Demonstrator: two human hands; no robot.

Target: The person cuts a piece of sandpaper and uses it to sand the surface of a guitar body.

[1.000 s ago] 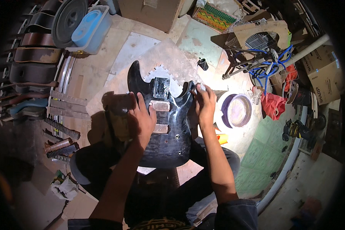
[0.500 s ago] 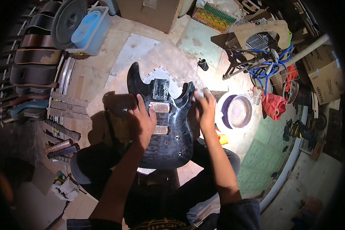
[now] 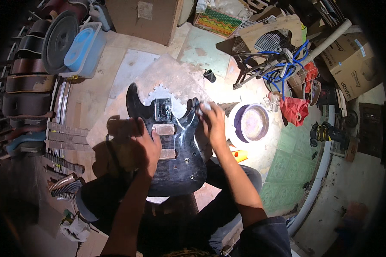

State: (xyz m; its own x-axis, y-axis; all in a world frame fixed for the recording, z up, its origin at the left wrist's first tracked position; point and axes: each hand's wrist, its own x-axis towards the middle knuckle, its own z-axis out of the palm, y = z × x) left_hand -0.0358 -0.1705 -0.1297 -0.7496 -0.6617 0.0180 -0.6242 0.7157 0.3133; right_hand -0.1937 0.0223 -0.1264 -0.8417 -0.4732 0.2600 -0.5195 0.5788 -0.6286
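A black electric guitar body point(image 3: 182, 175), with pickup cavities and a pale smeared patch on its top, lies over my lap with its horns pointing away. My left hand point(image 3: 146, 145) grips its left edge, the thumb on the face beside the cavities and the fingers partly in shadow. At the right horn, my right hand point(image 3: 213, 124) pinches a small whitish piece point(image 3: 205, 106) against the edge. Whether that piece is paper or cloth, I cannot make out.
A white bucket with a purple rim point(image 3: 249, 124) stands to the right, near an orange object point(image 3: 240, 155). A small black cup point(image 3: 209, 76) sits ahead. Guitar bodies point(image 3: 23, 100) line the left; a blue cable point(image 3: 283, 68) tangles over a stand at the far right.
My view has turned slightly, so the scene sits farther left and most of it lower. Both hands stay at the guitar body; the right is still at the horn's edge.
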